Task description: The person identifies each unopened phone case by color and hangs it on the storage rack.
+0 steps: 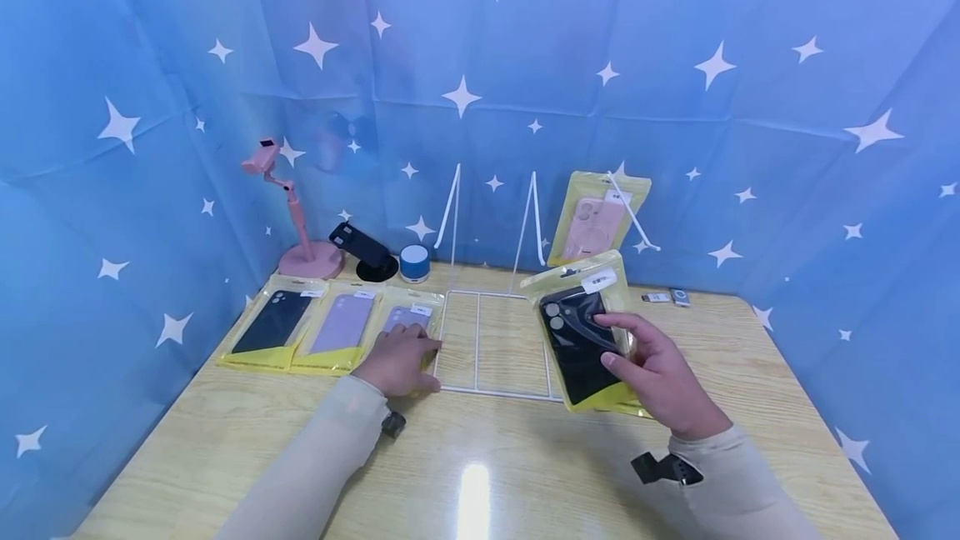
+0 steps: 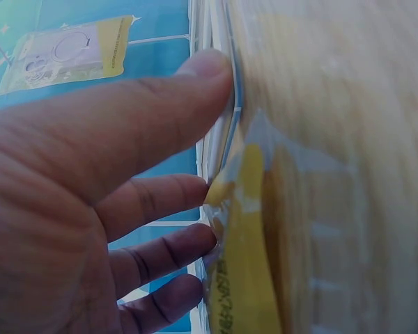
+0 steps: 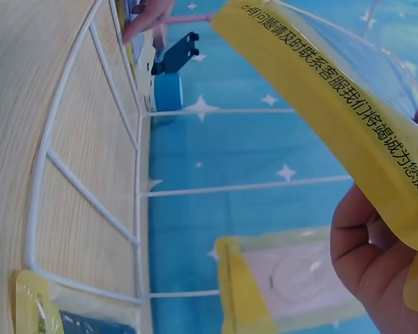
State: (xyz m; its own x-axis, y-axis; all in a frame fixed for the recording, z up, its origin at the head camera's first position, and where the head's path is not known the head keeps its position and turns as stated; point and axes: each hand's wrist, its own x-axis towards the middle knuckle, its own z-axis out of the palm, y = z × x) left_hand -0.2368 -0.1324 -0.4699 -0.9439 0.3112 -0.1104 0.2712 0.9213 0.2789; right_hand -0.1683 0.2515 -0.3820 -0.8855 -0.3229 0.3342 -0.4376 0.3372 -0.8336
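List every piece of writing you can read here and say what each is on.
"有问题请及时联系客服我们将竭诚为您": on the yellow strip of the bag held by the right hand; the ends of the line are unclear.
Strip print on the bag at the left hand: too blurred to read.
Strip print on the hanging bag: too small.
White labels on the bags: too small.
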